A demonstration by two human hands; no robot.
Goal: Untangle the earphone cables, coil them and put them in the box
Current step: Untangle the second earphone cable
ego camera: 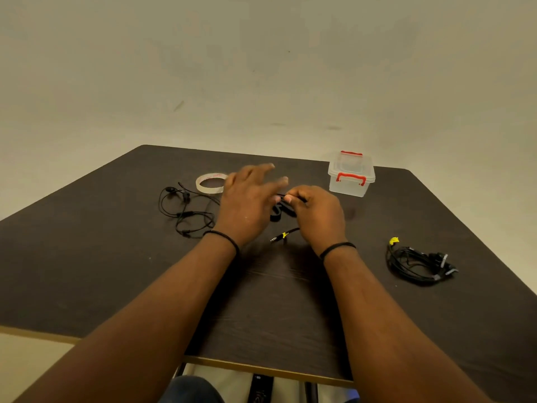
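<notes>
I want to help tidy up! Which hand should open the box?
Left hand: its fingers are spread and hold nothing. The right hand sits nearer the box but pinches the earphone cable.

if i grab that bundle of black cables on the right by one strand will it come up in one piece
Probably mostly: the black cable bundle looks tangled, with loops overlapping. It is likely floppy, so loose ends such as the yellow-tagged one may dangle. It looks light and could drag across the table.

Room setting: one dark brown wood-grain table (290, 301) with a pale, light-coloured edge band along its near side and rounded far corners, standing against a plain off-white wall (261, 68) that bore several faint dark scuffs and smudges. Lighting was soft and even, with only faint shadows.
</notes>
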